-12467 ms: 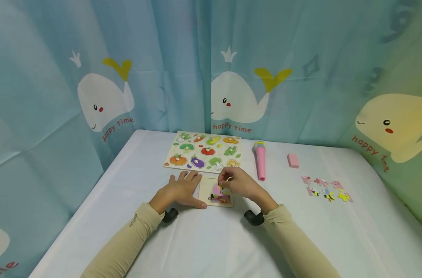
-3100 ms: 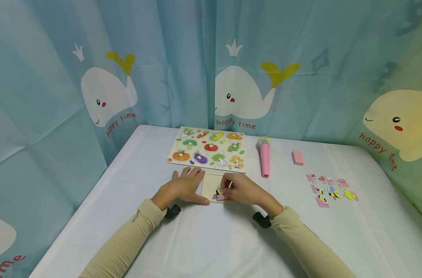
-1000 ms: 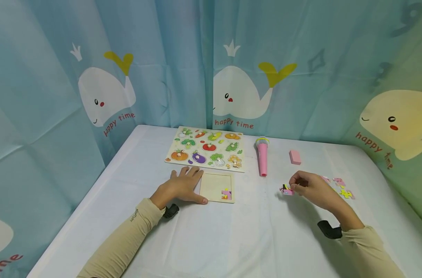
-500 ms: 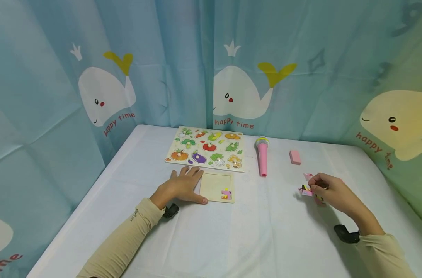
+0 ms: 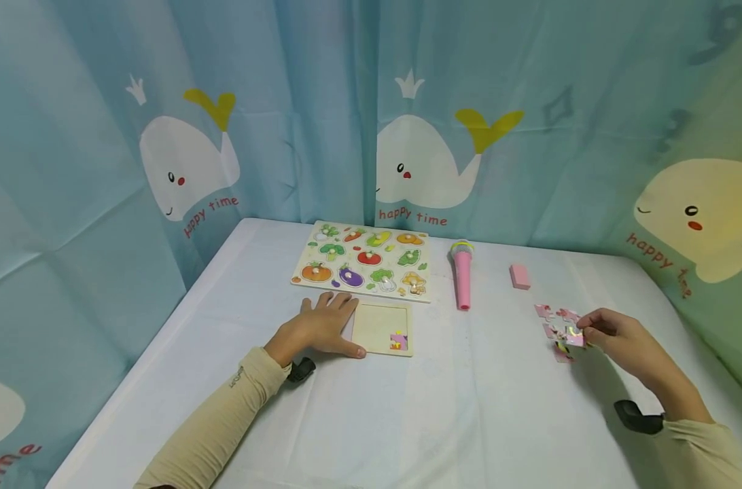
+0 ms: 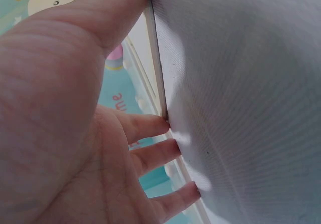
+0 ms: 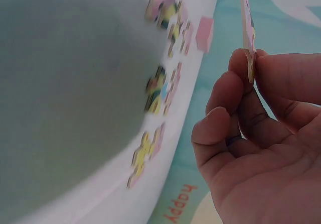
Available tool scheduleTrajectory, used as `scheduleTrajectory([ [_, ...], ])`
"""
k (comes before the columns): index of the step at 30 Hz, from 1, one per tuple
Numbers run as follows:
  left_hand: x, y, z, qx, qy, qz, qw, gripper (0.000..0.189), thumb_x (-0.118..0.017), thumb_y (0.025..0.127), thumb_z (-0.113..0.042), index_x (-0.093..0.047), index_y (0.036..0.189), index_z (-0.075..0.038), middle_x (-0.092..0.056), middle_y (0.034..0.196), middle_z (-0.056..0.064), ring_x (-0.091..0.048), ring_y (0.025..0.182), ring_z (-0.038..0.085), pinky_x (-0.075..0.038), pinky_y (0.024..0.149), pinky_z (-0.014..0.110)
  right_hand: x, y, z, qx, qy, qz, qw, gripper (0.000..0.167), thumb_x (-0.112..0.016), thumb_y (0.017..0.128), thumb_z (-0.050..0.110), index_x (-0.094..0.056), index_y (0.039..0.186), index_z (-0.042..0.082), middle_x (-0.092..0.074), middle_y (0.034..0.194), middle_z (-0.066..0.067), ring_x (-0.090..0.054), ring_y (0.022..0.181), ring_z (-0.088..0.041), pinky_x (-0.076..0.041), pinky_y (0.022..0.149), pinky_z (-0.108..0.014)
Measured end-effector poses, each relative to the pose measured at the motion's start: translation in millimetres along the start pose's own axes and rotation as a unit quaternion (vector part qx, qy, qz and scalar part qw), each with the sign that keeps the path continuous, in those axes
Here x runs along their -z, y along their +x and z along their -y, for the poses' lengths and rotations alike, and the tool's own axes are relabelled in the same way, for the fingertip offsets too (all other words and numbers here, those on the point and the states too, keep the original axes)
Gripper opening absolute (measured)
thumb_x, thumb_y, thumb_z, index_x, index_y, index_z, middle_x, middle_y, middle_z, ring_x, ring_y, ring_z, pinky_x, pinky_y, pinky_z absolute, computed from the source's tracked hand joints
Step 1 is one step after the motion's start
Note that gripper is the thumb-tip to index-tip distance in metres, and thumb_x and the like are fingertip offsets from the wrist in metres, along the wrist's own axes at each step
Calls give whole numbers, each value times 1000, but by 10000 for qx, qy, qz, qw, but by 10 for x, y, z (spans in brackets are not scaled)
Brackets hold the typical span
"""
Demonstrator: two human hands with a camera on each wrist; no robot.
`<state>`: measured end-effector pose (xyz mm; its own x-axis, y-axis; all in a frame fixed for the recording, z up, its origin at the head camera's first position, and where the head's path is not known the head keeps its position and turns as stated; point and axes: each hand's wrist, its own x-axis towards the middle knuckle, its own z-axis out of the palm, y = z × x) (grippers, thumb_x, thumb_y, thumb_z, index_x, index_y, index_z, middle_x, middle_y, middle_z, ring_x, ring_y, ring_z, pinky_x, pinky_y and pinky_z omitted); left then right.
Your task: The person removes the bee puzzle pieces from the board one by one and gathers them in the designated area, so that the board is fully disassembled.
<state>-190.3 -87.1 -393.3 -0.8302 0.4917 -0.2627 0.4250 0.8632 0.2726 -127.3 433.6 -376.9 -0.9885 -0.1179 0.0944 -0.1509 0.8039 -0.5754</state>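
Note:
My left hand (image 5: 322, 329) lies with fingers spread along the left side of a small square wooden puzzle tray (image 5: 371, 326). In the left wrist view, that hand's thumb and fingertips (image 6: 158, 124) reach the tray's edge. A single pink and yellow jigsaw piece (image 5: 399, 341) sits in the tray's lower right corner. Far to the right, my right hand (image 5: 622, 339) pinches another jigsaw piece (image 5: 575, 336) between thumb and fingers. The right wrist view shows this held piece (image 7: 248, 38) edge-on. It overlaps the loose jigsaw pieces (image 5: 543, 311) on the table, partly hiding them.
Behind the tray lies a vegetable peg puzzle board (image 5: 361, 261). A pink toy microphone (image 5: 463, 278) lies to its right, and a pink block (image 5: 520, 276) stands farther right. A whale-print curtain (image 5: 322, 136) encloses the white-covered table (image 5: 408, 421).
Pieces have left the tray and joined the loose group at right. My right hand has carried one piece from the tray rightward over that group. My left hand has stayed by the tray.

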Motion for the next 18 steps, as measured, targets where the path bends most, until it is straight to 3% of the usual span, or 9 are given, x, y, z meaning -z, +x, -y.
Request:
scheduleTrajectory([
  [7,-9,4,11,-18,30,-17,10000,112,-79,89,-66,-29,170,-7,-25,174,14,-20,157,46,-20,116,78,72,-42,-139,-224,-79,-126,9996,14,-54,107,-1,-63,111,-12,-66,104,-13,-51,82,2,-47,66,-20],
  [11,-11,13,19,-25,9,-11,10000,112,-78,89,-66,-28,170,-7,-24,175,14,-19,157,46,-19,117,78,93,-66,-185,-236,-133,-197,9994,13,-55,107,0,-63,109,-10,-64,97,-5,-49,80,1,-44,65,-21],
  [18,-12,20,22,-14,25,11,10000,113,-78,89,-67,-27,170,-7,-23,175,13,-19,158,45,-19,117,77,179,-99,-232,-567,-257,51,9980,17,-54,107,2,-64,110,-11,-65,96,-6,-49,79,-2,-44,66,-23],
])
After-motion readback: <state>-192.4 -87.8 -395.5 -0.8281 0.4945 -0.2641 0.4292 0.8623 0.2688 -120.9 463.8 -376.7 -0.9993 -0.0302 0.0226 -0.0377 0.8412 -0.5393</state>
